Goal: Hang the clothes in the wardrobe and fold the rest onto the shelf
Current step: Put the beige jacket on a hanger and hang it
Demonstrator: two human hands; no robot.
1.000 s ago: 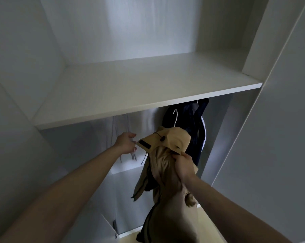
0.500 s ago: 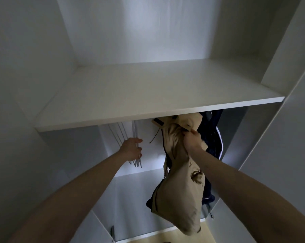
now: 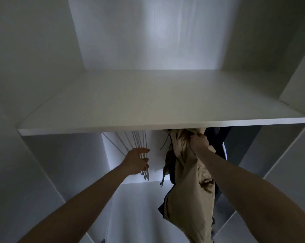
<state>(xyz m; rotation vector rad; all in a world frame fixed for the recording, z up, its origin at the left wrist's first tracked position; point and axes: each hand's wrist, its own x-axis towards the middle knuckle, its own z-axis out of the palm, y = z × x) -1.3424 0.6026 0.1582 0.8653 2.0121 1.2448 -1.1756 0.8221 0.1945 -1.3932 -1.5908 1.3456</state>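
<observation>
right hand (image 3: 200, 141) fists the tan jacket (image 3: 188, 193) just under the shelf (image 3: 148, 109), beside a dark garment (image 3: 218, 142). left hand (image 3: 136, 161) fingers loose, touching empty wire hangers (image 3: 139, 142).

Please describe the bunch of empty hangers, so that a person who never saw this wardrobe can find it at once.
Look under the wide white shelf that crosses the wardrobe. Below its front edge, left of the beige jacket that the right hand grips, hang the empty hangers, with the left hand at their lower ends. Only they are thin, pale and bare; the neighbours are cloth.
</observation>
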